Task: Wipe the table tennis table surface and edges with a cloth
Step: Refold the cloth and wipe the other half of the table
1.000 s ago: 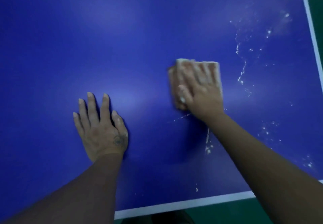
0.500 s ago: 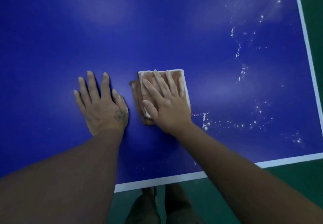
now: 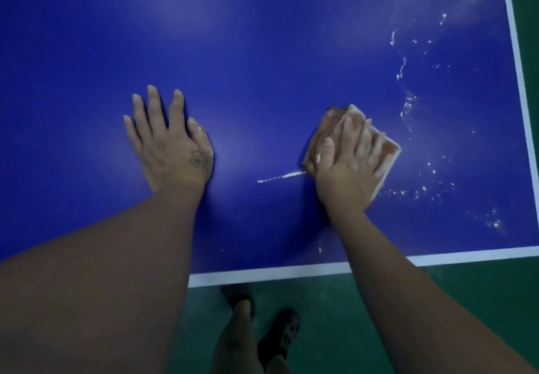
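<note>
Head view: right hand (image 3: 348,169) presses flat on folded tan cloth (image 3: 329,124); left hand (image 3: 172,143) splayed on blue table tennis table (image 3: 262,52)

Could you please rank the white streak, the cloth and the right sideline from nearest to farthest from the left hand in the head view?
1. White streak, just to the right of the left hand.
2. Cloth, farther right, pressed under the right hand.
3. Right sideline, farthest right, beyond the cloth.
</note>
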`<state>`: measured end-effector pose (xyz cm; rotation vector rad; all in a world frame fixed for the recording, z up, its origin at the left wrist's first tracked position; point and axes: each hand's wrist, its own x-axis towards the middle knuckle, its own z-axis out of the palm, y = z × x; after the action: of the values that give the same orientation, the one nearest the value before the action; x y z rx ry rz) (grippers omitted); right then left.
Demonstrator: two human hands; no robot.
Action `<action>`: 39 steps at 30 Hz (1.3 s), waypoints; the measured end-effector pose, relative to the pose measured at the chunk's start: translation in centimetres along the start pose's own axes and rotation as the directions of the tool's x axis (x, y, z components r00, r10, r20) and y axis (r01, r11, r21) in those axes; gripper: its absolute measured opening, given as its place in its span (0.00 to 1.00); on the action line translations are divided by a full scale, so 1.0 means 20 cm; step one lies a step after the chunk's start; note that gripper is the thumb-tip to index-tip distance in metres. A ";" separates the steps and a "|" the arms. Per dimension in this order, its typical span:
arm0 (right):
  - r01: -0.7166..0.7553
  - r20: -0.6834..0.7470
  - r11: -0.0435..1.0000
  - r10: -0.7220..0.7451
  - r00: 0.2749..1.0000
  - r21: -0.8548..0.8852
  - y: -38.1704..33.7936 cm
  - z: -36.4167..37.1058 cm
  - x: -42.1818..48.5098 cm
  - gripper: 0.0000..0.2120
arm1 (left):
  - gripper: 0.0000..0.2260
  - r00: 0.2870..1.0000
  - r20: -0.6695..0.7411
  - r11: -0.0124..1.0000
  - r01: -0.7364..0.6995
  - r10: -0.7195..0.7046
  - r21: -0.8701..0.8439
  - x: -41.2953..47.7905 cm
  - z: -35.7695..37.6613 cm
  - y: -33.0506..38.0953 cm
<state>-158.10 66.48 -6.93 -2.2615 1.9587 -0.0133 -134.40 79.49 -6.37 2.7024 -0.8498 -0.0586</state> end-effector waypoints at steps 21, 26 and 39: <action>0.258 0.026 0.966 -0.257 0.966 -0.007 0.28 0.03 -0.56 0.32 | 0.29 1.000 0.023 0.995 0.009 -0.012 0.099 -0.58 -0.13 -0.42; 0.416 0.053 0.909 -0.416 0.908 0.011 0.43 0.02 -0.87 0.31 | 0.29 1.000 -0.004 0.995 0.005 -0.005 0.104 -0.57 -0.10 -0.44; 0.178 -0.010 0.983 -0.178 0.984 0.051 -0.29 0.03 -0.21 0.31 | 0.28 1.000 -0.018 0.995 0.006 -0.005 0.098 -0.57 -0.11 -0.43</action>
<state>-152.88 71.41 -6.50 -2.3971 1.7309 -0.0892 -138.78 93.25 -7.39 2.7922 -0.8613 0.0067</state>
